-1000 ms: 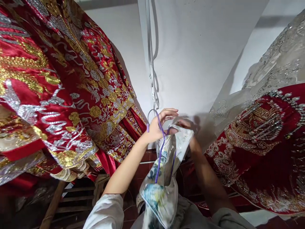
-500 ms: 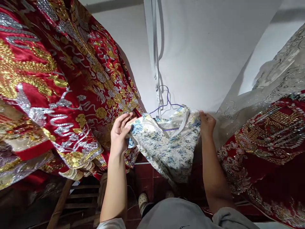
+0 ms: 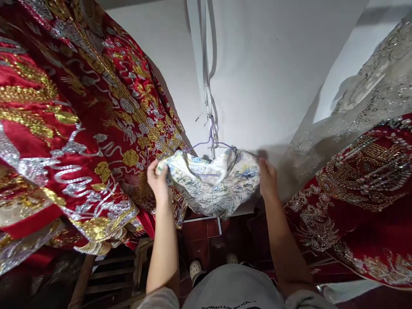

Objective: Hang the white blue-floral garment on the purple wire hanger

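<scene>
A white floral garment [image 3: 212, 193] with blue and yellow print hangs on a thin purple clothes hanger [image 3: 210, 140]. The hanger's hook meets the white cords on the wall. My left hand [image 3: 158, 182] pinches the garment's left shoulder edge between thumb and fingers. On the other side, my right hand [image 3: 268, 176] grips the right shoulder edge; it is a little blurred. The fabric is spread between both hands, its V-shaped neckline facing me and its lower part swung outward.
Red embroidered garments [image 3: 122, 141] with gold and silver thread hang at left. A beaded red dress [image 3: 363, 193] and a sheer sequined fabric [image 3: 380, 94] are at right. White cords [image 3: 205, 51] run down the white wall [image 3: 273, 77]. A wooden chair [image 3: 109, 274] stands lower left.
Both hands have moved slightly, the garment shifting left with its hem swung up and away. The hanger's hook has come to the cords. My view has turned a little.
</scene>
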### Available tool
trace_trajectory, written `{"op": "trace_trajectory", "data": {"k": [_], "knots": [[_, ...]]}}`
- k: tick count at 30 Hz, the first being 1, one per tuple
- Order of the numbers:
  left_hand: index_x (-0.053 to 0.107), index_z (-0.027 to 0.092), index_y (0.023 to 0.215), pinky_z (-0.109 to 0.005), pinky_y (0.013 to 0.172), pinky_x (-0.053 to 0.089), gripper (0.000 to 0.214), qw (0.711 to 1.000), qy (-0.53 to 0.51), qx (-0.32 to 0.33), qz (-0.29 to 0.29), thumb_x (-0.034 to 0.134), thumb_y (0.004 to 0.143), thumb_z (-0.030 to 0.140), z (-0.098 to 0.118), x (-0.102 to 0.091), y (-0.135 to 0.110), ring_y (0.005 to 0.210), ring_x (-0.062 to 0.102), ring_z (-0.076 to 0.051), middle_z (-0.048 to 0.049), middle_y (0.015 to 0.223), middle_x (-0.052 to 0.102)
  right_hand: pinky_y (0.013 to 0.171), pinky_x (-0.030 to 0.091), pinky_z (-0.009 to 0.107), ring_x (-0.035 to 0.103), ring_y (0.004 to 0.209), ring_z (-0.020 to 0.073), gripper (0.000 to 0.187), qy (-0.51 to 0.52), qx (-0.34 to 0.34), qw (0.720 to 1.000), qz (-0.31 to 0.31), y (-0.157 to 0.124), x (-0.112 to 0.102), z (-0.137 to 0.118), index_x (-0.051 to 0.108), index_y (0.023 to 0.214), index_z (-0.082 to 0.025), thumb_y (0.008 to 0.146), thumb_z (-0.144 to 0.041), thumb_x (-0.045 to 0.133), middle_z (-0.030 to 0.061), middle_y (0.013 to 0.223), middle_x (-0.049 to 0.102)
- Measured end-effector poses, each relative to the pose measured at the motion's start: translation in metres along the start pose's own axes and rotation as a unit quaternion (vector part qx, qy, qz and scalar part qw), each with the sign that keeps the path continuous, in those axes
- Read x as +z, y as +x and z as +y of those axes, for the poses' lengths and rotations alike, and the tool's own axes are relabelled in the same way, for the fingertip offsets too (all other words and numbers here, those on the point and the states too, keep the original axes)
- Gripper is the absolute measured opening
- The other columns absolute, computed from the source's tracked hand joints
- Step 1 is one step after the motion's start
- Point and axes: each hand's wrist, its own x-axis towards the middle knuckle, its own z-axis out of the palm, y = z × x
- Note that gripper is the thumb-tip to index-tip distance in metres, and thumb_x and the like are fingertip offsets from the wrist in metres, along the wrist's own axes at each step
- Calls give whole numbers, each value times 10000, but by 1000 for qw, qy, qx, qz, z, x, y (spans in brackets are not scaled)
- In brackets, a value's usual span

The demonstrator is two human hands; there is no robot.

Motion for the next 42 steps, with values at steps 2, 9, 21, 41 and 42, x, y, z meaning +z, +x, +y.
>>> {"op": "trace_trajectory", "data": {"k": [2,9,21,41,42], "knots": [[654,175,1119,-395,908,554,505,997,20,-64,-29,871,674,277,-29,-14,-30,988,687,-223,-94,1112,706,742,502,323,598,876,215,479,-7,20,999,39,-21,-2,16,621,1029,-194,892,-648,549,65,927,612],[712,152,1072,-441,989,534,496,938,67,-292,-175,842,690,440,-91,-22,-121,1115,690,-300,-110,1114,755,982,459,440,563,1158,302,498,-153,-11,987,43,-73,20,52,600,1151,-173,845,-567,593,180,1229,587],[630,174,1080,-417,949,531,401,979,120,-163,-36,721,817,462,-78,-52,-145,1054,672,-275,-105,1058,696,560,324,285,535,609,181,354,-138,200,899,-364,-94,63,57,475,550,-220,849,-408,505,44,582,596],[642,197,866,-314,781,503,175,949,218,66,-218,555,954,322,-95,-3,-186,778,621,-193,-46,804,653,504,248,260,337,496,94,440,42,246,882,-400,-110,47,42,520,616,-198,798,-584,624,-54,527,412],[646,199,839,-310,772,499,201,948,219,65,-223,556,957,334,-95,-3,-186,763,616,-189,-42,785,651,493,235,254,325,488,88,440,56,262,879,-394,-108,46,39,532,622,-195,775,-591,648,-56,526,412]]}}
